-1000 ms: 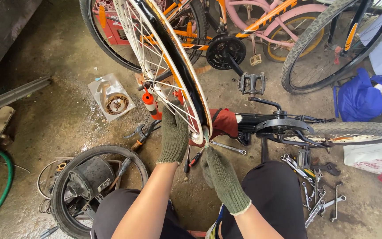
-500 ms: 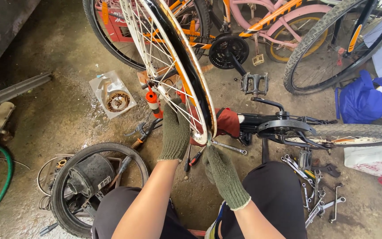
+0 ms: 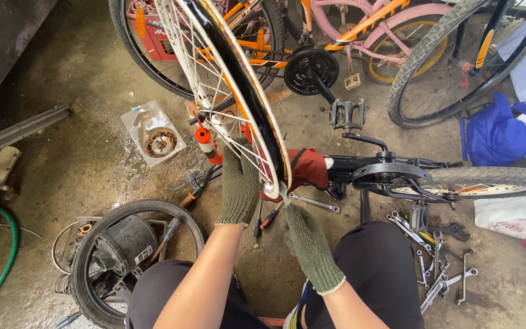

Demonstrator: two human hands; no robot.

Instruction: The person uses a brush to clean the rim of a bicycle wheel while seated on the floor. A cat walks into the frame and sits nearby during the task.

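- Since the earlier frame, both gloved hands have shifted slightly along the bicycle wheel (image 3: pixel 226 91), which stays upright and tilted between them.
- Left hand (image 3: pixel 240 183) presses flat on the spokes near the rim's bottom.
- Right hand (image 3: pixel 305 240) closes on the rim's lowest edge.
- Spanners (image 3: pixel 436 268) lie scattered on the floor to the right.
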